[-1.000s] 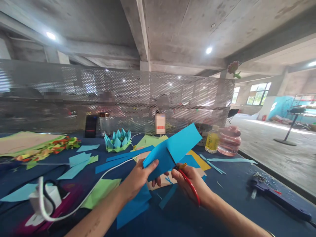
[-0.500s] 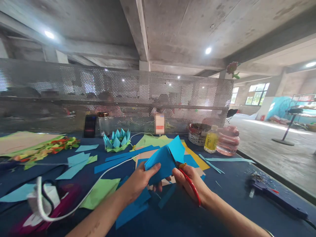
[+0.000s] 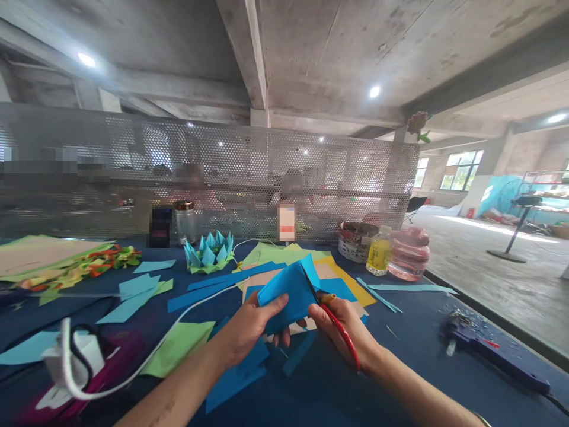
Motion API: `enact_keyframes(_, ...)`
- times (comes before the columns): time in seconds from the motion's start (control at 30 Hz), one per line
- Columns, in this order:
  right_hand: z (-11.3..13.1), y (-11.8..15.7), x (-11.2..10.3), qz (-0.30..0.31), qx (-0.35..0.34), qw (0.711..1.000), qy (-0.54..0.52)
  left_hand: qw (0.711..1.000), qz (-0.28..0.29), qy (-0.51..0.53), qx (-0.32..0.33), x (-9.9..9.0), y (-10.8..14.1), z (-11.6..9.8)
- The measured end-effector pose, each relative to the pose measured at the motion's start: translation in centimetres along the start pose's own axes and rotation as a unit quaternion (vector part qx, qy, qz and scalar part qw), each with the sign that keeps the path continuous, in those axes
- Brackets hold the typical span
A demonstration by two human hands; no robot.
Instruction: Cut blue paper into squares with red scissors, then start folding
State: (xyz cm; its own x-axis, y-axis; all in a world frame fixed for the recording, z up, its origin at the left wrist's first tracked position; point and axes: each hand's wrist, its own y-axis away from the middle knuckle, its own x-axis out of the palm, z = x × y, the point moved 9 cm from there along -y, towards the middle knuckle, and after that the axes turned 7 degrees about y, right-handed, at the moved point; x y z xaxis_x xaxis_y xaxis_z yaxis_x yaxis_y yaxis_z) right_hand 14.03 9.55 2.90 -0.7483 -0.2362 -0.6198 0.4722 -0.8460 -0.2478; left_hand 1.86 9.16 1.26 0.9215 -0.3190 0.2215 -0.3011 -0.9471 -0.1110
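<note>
A folded sheet of bright blue paper [image 3: 287,293] is held up over the middle of the table, pinched in my left hand [image 3: 258,317] with the thumb on its near face and fingertips showing underneath. My right hand [image 3: 344,323] is closed round red-handled scissors [image 3: 341,335]. Their dark blades lie along the paper's right side, with a strip of blue paper standing behind them. Below and behind the hands are blue sheets [image 3: 242,379], a yellow sheet [image 3: 355,281] and light green sheets [image 3: 284,254].
A light-blue folded paper piece [image 3: 210,252] stands behind, left of centre. At the right are a yellow-labelled bottle [image 3: 379,254], a pink jug [image 3: 409,255], a round container [image 3: 355,240] and a glue gun [image 3: 498,353]. A white cable [image 3: 178,326] leads to a power strip [image 3: 89,379] at left.
The blue paper's strip beyond the blades has dropped lower and swung behind the sheet. Both hands have stayed nearly in place, and the view has shifted slightly.
</note>
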Motion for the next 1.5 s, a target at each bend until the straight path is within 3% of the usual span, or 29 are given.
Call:
enact_keyframes(0.33,-1.9,-0.2,0.5,-0.024,0.035,0.999,-0.031,1.0,0.009,0.007,0.003,0.0,-0.2,0.2)
enact_keyframes(0.73,0.5,0.0,-0.3,-0.013,-0.026,1.0,0.003,1.0,0.012,0.004,-0.008,0.3,-0.1,0.3)
enact_keyframes(0.87,0.1,-0.1,-0.9,-0.048,-0.014,0.998,0.024,1.0,0.007,0.013,-0.024,0.3,-0.1,1.1)
enact_keyframes(1.5,-1.0,0.0,-0.3,-0.052,0.029,0.997,-0.04,0.999,0.016,0.014,-0.031,0.6,-0.3,1.1)
